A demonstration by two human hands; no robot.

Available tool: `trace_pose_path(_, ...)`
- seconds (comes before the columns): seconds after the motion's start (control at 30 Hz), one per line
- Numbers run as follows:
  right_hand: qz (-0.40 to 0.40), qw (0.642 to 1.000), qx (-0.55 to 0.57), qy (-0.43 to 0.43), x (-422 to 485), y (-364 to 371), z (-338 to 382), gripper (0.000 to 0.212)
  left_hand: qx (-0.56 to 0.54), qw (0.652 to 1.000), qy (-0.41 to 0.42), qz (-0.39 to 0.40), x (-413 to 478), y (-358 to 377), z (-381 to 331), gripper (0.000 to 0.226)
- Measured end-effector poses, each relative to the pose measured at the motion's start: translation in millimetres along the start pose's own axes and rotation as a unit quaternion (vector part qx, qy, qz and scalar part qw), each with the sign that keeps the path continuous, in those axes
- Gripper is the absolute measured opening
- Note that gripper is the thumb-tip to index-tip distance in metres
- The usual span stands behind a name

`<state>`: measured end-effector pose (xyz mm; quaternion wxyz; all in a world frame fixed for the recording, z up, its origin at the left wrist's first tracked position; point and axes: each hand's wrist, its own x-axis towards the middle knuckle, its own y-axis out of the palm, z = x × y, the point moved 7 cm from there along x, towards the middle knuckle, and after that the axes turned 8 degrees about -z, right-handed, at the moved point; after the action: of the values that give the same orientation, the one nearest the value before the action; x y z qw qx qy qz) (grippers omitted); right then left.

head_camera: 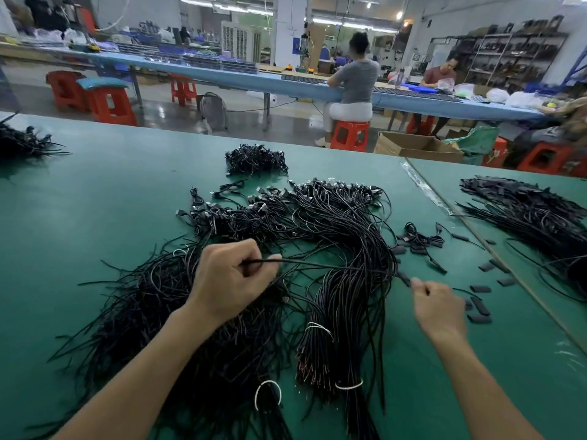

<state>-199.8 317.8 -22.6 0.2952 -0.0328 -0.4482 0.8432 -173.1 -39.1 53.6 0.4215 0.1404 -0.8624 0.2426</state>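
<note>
A worker's left hand [232, 281] curled round one black cable [317, 265] while the right hand [440, 304] pinched a short sleeve [405, 278], apparently not yet fitted, with tied bundles [343, 312] between the hands and loose sleeves [479, 308] to their right awaiting on the counter [95, 217].

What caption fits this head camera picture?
Left hand grips a black cable, right hand pinches a small black piece, over cable bundles.

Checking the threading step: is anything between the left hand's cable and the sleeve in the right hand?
Nothing visible. The cable gripped by the left hand runs over the tied bundle to the sleeve the right hand pinches.
</note>
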Motion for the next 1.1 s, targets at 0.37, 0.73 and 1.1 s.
trace_pose_path(0.37, 0.262, 0.901, 0.155, -0.309, -110.5, 31.6, 146.6, 0.063, 0.198, 0.956, -0.032, 0.214, -11.3, 45.7, -2.8, 0.027)
trace_pose_path(0.73, 0.075, 0.923, 0.32, -0.203, -74.6, -12.5, 128.3, 0.019, -0.037, 0.908, -0.247, 0.336, -34.5, 38.8, 10.3, 0.051)
trace_pose_path(1.1, 0.338, 0.862, 0.338, -0.172, -124.4, 30.3, 144.3, 0.023, -0.531, 0.701, -0.364, 0.305, -37.5, 64.8, -63.4, 0.04)
